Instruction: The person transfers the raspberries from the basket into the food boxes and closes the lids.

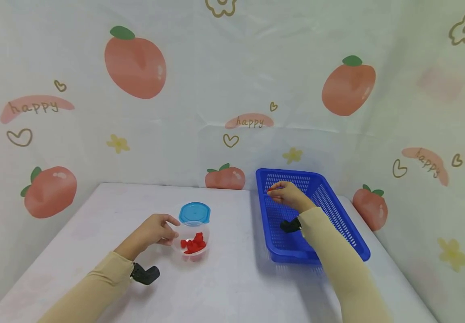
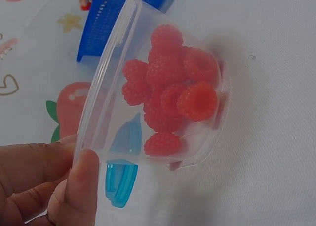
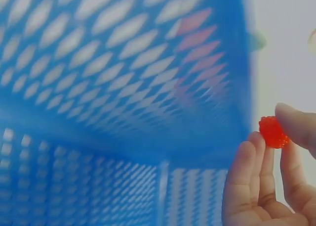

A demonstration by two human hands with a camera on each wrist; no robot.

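A clear plastic tub (image 1: 178, 249) stands on the table with several red raspberries (image 2: 173, 82) inside. My left hand (image 1: 154, 233) pinches its rim between thumb and fingers on the left side. Over the left part of the blue basket (image 1: 274, 256), my right hand (image 1: 289, 195) holds one raspberry (image 3: 273, 132) between thumb and fingertips. The inside of the basket shows its slotted walls and floor in the right wrist view.
A blue lid (image 1: 194, 212) lies flat just behind the tub. White table surface (image 1: 232, 278) lies between tub and basket. A white cloth backdrop (image 1: 184, 134) printed with fruit hangs behind the table and along its sides.
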